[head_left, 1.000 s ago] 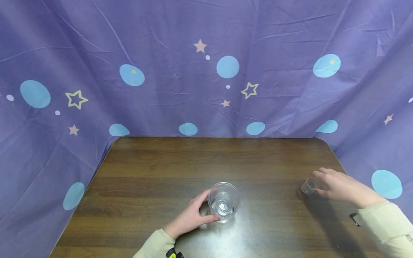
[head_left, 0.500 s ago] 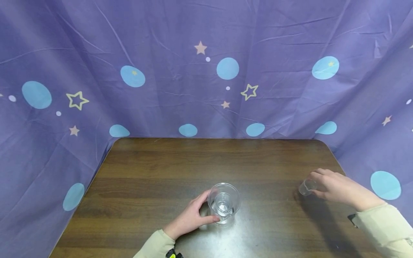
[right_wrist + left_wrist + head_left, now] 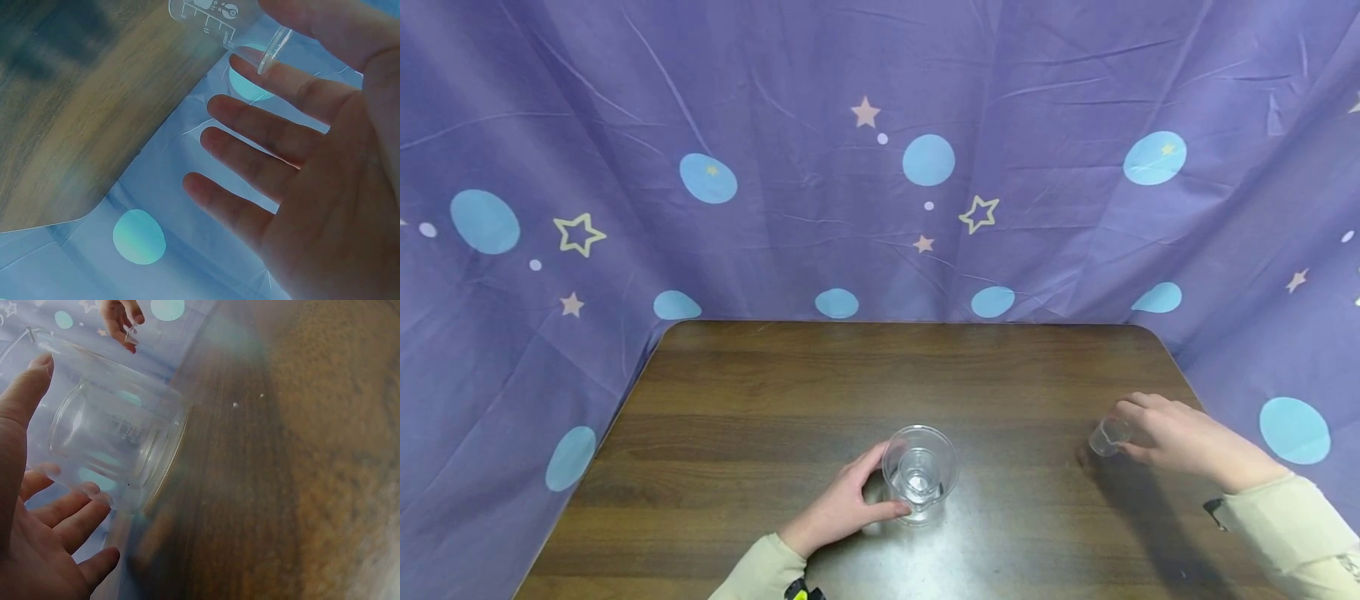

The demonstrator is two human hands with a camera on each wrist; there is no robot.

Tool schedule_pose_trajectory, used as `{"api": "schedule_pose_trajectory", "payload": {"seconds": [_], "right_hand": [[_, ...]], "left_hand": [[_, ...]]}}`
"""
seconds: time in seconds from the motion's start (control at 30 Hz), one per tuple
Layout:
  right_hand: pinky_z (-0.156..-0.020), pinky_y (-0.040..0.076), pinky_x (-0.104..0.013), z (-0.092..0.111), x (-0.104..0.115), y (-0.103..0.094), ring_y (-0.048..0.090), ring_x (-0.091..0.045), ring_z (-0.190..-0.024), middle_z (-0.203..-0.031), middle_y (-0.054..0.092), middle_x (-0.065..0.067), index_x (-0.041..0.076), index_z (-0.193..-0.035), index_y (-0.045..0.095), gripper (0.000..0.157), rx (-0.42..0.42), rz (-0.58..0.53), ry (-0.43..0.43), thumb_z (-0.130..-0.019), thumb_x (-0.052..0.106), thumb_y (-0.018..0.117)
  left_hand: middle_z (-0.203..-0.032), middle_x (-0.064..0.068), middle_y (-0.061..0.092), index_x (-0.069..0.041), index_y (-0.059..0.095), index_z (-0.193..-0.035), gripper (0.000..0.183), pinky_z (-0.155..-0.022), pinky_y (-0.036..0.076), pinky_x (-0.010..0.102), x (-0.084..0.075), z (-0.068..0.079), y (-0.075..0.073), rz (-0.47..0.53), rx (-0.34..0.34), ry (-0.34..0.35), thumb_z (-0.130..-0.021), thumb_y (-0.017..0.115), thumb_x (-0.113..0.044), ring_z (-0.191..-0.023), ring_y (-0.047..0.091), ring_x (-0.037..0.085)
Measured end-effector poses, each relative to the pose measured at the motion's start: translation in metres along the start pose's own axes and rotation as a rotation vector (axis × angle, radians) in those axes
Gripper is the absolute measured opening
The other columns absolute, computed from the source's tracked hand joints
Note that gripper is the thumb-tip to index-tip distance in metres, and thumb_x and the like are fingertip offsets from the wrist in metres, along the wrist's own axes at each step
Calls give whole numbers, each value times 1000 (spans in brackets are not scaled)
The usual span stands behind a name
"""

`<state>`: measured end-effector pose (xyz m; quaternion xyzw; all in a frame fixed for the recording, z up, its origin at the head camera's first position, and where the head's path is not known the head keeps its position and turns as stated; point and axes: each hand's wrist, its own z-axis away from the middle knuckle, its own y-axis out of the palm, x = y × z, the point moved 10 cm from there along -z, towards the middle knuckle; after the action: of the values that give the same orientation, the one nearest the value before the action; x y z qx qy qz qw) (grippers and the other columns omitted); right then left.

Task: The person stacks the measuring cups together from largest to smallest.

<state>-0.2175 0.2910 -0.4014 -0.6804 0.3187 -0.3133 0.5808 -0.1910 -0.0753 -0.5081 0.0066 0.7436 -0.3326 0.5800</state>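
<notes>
Near the front middle of the table stands a large clear glass beaker (image 3: 953, 467), with smaller glass nested inside it (image 3: 94, 425). My left hand (image 3: 842, 508) grips its left side, thumb on the near wall and fingers round the far side. Over at the right, my right hand (image 3: 1180, 440) pinches a small clear beaker (image 3: 1107, 437) between thumb and index finger. The right wrist view shows white graduation marks on this small beaker (image 3: 215, 22). It is held tilted above the tabletop, and the other right fingers are spread apart.
A brown wood-grain table (image 3: 760, 375) with rounded back corners lies under both hands. Purple cloth (image 3: 790, 167) printed with stars and blue dots hangs behind it and along both sides. The right arm's shadow (image 3: 1142, 517) falls across the table.
My right hand has shifted slightly to the left with the small beaker in its pinch. The left hand and the large beaker have stayed in place.
</notes>
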Motion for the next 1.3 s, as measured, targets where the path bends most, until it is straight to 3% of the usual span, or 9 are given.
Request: {"api": "schedule_pose_trajectory", "payload": {"seconds": [0.3,0.83,1.3], "right_hand": [[-71,59,-47,-3,5,-2,67,-25,-84,-98,67,1,14,-100,71,32,8,3,3,-76,20,90],[-74,59,-50,-9,18,-4,68,-28,-89,-104,68,-3,14,-105,72,34,30,3,-7,-76,19,89],[-74,60,-48,-12,28,-3,68,-25,-89,-104,68,-1,16,-104,72,34,-16,6,-45,-75,19,91]], "left_hand": [[-153,0,55,-23,45,-157,85,-121,36,52,1,-2,0,15,1,-17,-85,87,-38,-142,49,25],[-154,-2,55,-23,44,-158,86,-121,36,48,-1,-1,0,18,0,-6,-85,87,-38,-141,51,23],[-153,-5,56,-26,45,-157,86,-122,35,50,1,0,1,27,12,-37,-84,88,-39,-142,49,20]]}}
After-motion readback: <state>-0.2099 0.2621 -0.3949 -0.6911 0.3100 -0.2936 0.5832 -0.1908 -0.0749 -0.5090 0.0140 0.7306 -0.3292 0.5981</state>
